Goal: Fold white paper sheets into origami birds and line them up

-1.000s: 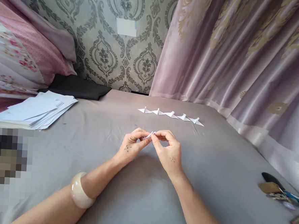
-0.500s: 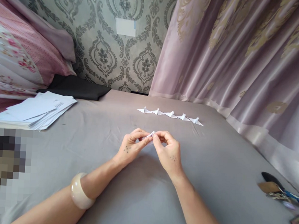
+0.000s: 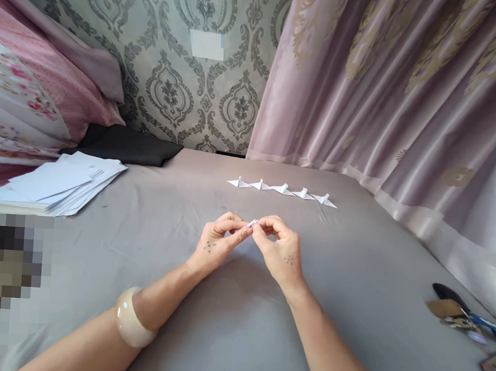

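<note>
Between my two hands is a small piece of folded white paper (image 3: 250, 224), mostly covered by fingers. My left hand (image 3: 216, 240) pinches its left side between thumb and fingers. At its right end, the thumb and forefinger of my right hand (image 3: 278, 248) press together on the paper. Both hands are held over the grey cloth surface (image 3: 239, 330). Beyond them stands a row of several folded white paper figures (image 3: 283, 190) with pointed ends and small upright tips, set end to end.
A stack of white paper (image 3: 59, 182) lies at the left, before a folded black cloth (image 3: 128, 144). Keys with a brown tag (image 3: 444, 308) and other small items rest at the right edge. A pink curtain (image 3: 341, 101) hangs along the right side; a patterned wall stands behind.
Both hands keep hold of the folded paper. My right fingertips have shifted slightly along its right end, and the paper's tilt between the hands has changed a little.
</note>
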